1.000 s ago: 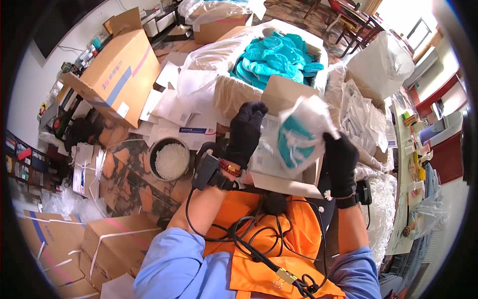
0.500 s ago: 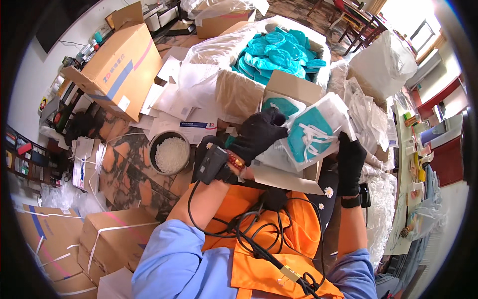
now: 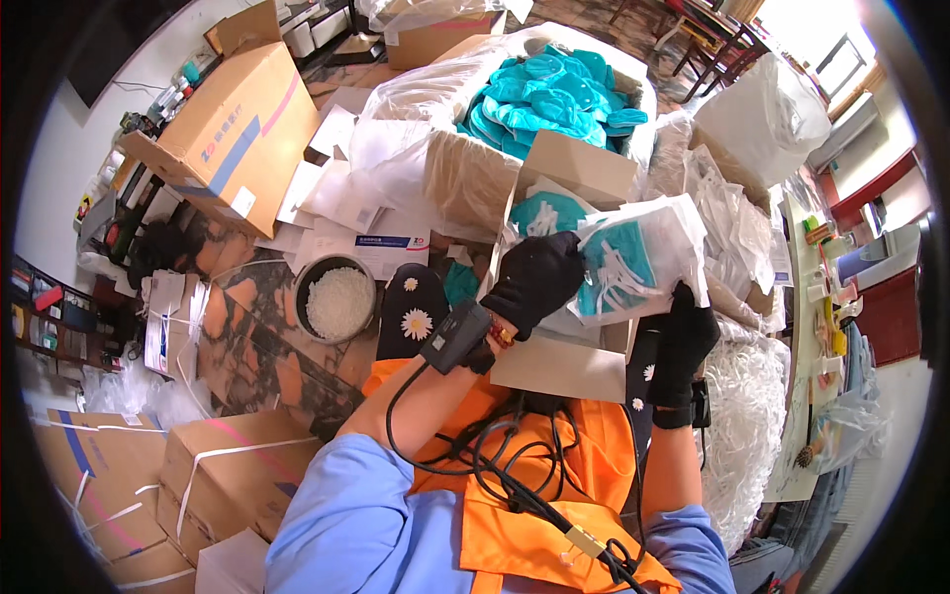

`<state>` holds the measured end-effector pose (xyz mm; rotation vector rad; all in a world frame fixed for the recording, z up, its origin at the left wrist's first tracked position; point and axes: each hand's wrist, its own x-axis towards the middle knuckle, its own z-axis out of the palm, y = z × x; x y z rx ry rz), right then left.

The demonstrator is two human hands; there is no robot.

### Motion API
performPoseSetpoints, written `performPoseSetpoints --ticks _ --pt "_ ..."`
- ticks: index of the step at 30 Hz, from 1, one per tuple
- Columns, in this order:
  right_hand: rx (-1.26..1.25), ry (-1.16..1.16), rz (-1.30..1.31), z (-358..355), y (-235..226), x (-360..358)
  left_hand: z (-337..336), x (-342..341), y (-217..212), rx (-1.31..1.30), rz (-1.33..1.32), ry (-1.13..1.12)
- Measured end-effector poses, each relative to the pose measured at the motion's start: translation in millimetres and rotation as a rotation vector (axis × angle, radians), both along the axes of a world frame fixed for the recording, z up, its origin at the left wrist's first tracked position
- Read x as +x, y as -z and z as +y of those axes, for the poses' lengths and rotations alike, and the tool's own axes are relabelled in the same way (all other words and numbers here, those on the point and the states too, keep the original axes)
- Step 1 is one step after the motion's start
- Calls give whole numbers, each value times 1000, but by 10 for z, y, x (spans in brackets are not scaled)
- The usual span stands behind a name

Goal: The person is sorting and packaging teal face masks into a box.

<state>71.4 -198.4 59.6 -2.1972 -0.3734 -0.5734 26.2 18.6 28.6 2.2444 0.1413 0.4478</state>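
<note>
Levelled slightly, the translucent teal-filled packet shows white straps; right fingers clamp it, left fingers unclear.

Pouch glossy clear plastic, gloves matt stretchy cloth, box smooth matt card, carton matt corrugated-type cardboard, pile soft wrinkled cloth, apron smooth woven cloth, floor glossy polished tile, bowl smooth, probably metal, too shadowed to confirm.
</note>
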Motion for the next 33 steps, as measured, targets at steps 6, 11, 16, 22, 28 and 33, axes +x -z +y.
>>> performPoseSetpoints --ticks 6,11,16,22,28,33 --pt "365 -65 79 -224 244 141 73 29 37 -459 -164 -90" --pt "691 -148 239 -94 243 65 -7 -34 77 -403 -260 40" --pt "786 -92 351 -165 331 126 -25 -95 -8 -665 -190 96" --pt "820 -105 410 -44 185 -10 -59 -122 13 -464 -196 57" --pt "682 -140 380 -18 247 -62 -88 -105 79 -476 -176 122" --pt "668 -80 259 -152 399 55 -40 -131 27 -496 -52 28"
